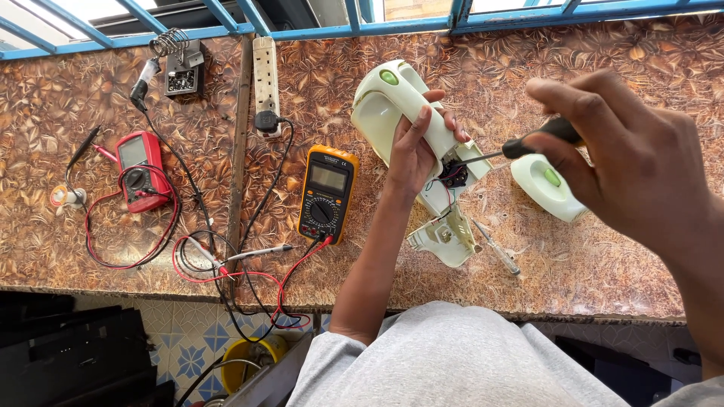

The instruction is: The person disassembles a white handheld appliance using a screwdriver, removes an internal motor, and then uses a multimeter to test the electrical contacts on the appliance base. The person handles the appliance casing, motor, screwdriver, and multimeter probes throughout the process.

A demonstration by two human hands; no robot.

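Left hand (pixel 413 151) fingers around the pale-green appliance handle (pixel 396 105), right hand (pixel 633 151) at three o'clock, fingers gripping a screwdriver (pixel 520 147).

The right hand (pixel 633 158) is blurred and hides most of the screwdriver's handle (pixel 541 138). The screwdriver tip vanishes into the dark opening of the pale green appliance (pixel 400 113), whose handle is partly covered by the left hand (pixel 418 147). The yellow tub (pixel 245 360) under the bench is half hidden. The meter dials are too small to read.
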